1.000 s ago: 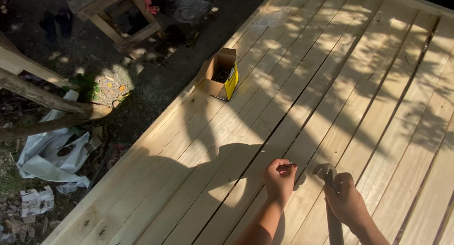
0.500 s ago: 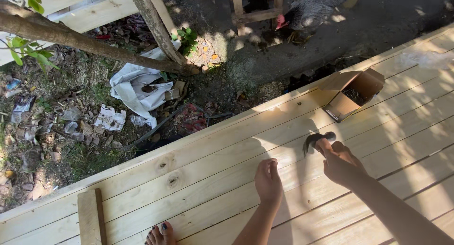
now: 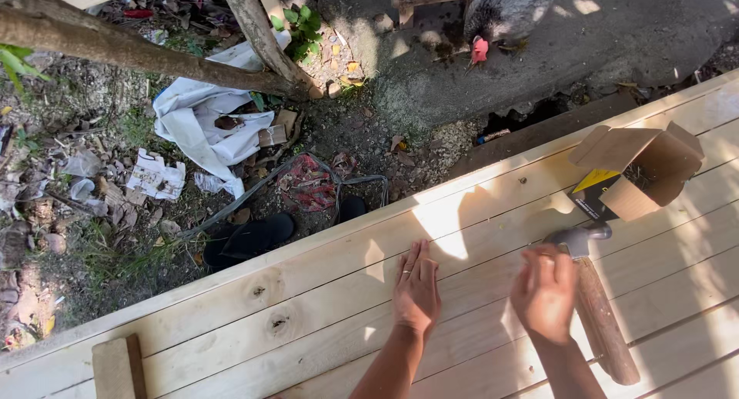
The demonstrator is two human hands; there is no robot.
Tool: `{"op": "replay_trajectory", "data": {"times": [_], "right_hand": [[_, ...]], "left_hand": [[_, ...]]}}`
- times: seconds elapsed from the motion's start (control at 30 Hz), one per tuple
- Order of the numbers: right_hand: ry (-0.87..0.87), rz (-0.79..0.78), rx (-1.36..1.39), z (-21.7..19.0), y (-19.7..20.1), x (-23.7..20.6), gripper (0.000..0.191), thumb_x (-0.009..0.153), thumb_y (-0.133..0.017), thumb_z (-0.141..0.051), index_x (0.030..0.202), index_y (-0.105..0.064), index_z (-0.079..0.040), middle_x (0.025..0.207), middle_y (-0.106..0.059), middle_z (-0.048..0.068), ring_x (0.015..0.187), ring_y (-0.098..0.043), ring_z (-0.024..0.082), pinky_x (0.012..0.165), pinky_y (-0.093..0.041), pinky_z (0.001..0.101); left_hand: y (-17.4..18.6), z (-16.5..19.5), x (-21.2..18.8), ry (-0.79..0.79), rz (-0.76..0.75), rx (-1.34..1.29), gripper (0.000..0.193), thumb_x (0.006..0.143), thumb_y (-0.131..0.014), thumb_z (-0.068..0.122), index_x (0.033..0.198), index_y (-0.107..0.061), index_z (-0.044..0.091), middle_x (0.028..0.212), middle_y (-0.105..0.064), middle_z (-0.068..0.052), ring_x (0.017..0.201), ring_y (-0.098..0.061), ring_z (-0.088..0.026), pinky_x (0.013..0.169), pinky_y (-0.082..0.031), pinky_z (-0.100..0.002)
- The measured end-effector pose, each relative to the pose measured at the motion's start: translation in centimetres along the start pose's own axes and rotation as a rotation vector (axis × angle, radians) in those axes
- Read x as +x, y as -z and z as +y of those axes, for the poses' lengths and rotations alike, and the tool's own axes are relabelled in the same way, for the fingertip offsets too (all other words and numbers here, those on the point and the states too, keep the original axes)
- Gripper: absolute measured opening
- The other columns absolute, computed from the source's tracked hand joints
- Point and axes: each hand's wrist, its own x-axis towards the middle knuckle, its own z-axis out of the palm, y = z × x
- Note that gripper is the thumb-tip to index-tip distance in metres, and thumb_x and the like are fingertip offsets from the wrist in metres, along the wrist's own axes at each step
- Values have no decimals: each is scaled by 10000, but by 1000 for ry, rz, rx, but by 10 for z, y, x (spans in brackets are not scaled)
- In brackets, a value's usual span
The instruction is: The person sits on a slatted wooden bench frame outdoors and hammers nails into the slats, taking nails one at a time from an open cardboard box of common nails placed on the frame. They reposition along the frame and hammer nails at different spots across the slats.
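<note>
Lying flat, palm down and fingers together, on the pale wooden plank deck: the left hand, set back from the deck's outer edge, gripping nothing. Hovering just beside it, the right hand, fingers curled over the upper handle of a wooden-handled hammer with a grey metal head; too blurred to tell whether gripping tightly. Hammer lying on the planks, head pointing toward the outer edge. Sitting near that edge, just beyond the hammer head, an open brown cardboard box.
</note>
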Motion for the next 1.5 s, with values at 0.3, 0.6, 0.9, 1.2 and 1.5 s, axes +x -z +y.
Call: {"op": "replay_trajectory", "data": {"times": [0.3, 0.6, 0.9, 1.2, 1.5], "right_hand": [[124, -116, 181, -36, -52, 13, 504, 944, -641, -118, 1431, -559, -18, 1506, -523, 188, 1423, -498, 350, 1147, -464, 422], [-71, -260, 153, -47, -51, 14, 566, 933, -550, -141, 1479, -477, -10, 1550, -465, 181, 1457, -406, 368, 1173, -375, 457], [-32, 43, 172, -21, -79, 71, 717, 920, -639, -212, 1516, -396, 104, 1560, -381, 296, 1451, -361, 462, 1165, -340, 530], [-111, -17, 86, -24, -86, 66, 503, 941, -606, -74, 1442, -574, -54, 1528, -532, 150, 1445, -472, 367, 1172, -388, 488], [-72, -296, 266, 1, -72, 73, 775, 882, -720, -214, 1562, -395, -35, 1652, -329, 188, 1545, -246, 378, 1214, -231, 509]], "left_hand": [[-2, -5, -2, -34, -39, 30, 111, 1004, -511, 109, 1042, -595, 49, 1516, -550, -175, 1438, -485, -317, 1172, -351, -516], [6, 4, 1, -34, -53, 107, 117, 1025, -519, 156, 1017, -582, 58, 1497, -558, -184, 1416, -497, -319, 1141, -352, -520], [16, 10, -2, 16, -106, 20, 68, 1010, -533, 147, 967, -552, 98, 1509, -561, -173, 1421, -491, -316, 1138, -354, -483], [25, 16, 13, 119, -18, -55, 72, 968, -596, 116, 1037, -587, 135, 1358, -695, -76, 1283, -654, -258, 1072, -435, -492], [31, -8, 80, 383, -76, -706, 69, 1023, -507, 44, 1063, -561, 59, 989, -737, -118, 843, -759, -303, 724, -615, -394]]}}
